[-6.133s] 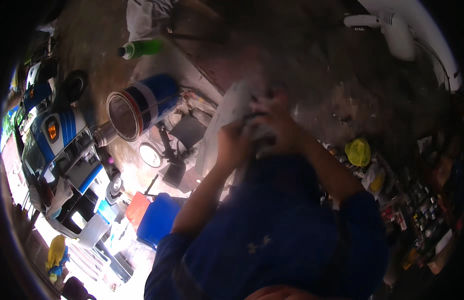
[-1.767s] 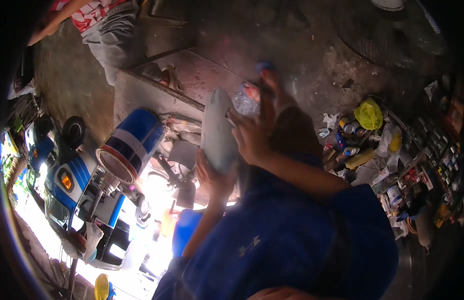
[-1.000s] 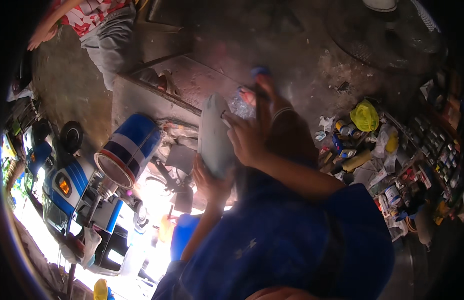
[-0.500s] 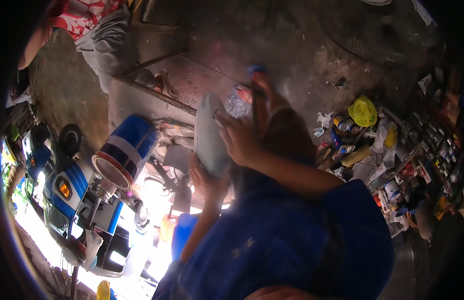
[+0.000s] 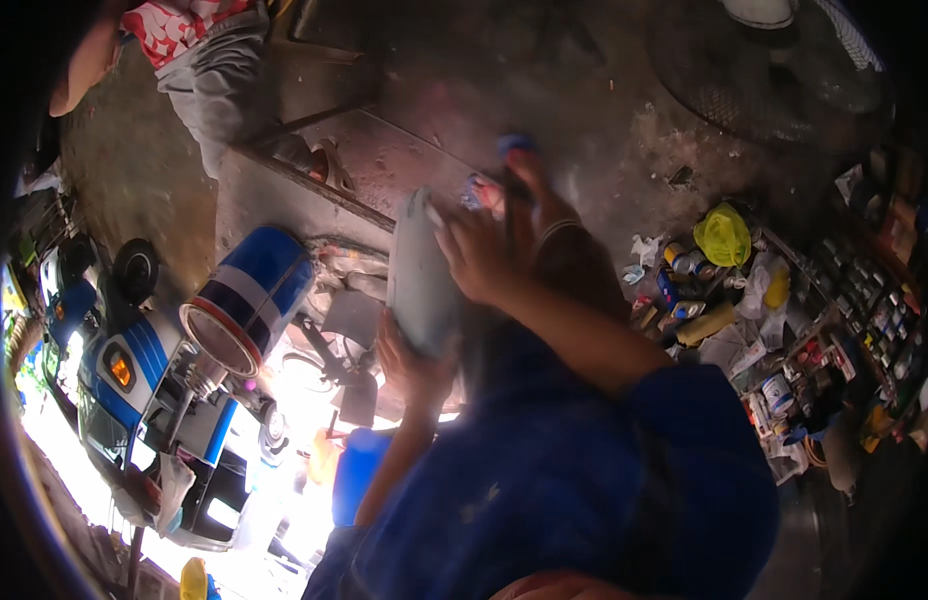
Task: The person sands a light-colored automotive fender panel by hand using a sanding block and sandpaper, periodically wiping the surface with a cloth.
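A pale grey-green, rounded oblong panel (image 5: 412, 270) stands on end in front of my body. My left hand (image 5: 416, 368) grips its lower end, fingers along the left edge and the palm by the underside. Against the upper right face of the panel rests my right hand (image 5: 476, 252), fingers stretched out and tips touching the surface; no tool shows under them. Slight motion blur softens the fingers. Just beyond the right hand is my foot in a blue-strapped sandal (image 5: 519, 148).
At left lies a blue-and-white drum-shaped container (image 5: 254, 300), with a blue-and-white vehicle (image 5: 134, 375) behind it. Cans, papers and a yellow plastic bag (image 5: 724, 235) clutter the right. A person in grey trousers (image 5: 219, 85) is at upper left; a large fan (image 5: 774, 80) stands upper right.
My right hand has slid a little up along the panel, its fingertips now nearer the top. The left hand keeps its grip. The whole view has shifted slightly.
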